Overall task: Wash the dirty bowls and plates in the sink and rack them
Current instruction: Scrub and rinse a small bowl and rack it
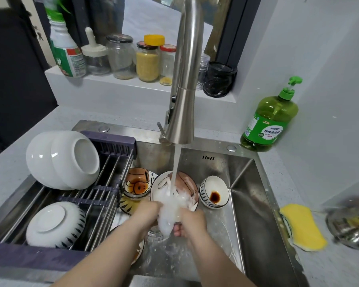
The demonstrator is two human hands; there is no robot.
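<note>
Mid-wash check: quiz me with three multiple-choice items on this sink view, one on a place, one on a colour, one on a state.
1. Where does the yellow sponge lie?
A. on the floor
B. on a chair
C. on the counter right of the sink

2. What colour is the detergent bottle?
A. green
B. blue
C. red

3. The faucet is:
A. shut off
B. running
C. detached

Key:
1 C, it rests on the counter beside the sink's rim.
2 A, its body and pump are green.
3 B, a white stream falls from it into the sink.
</note>
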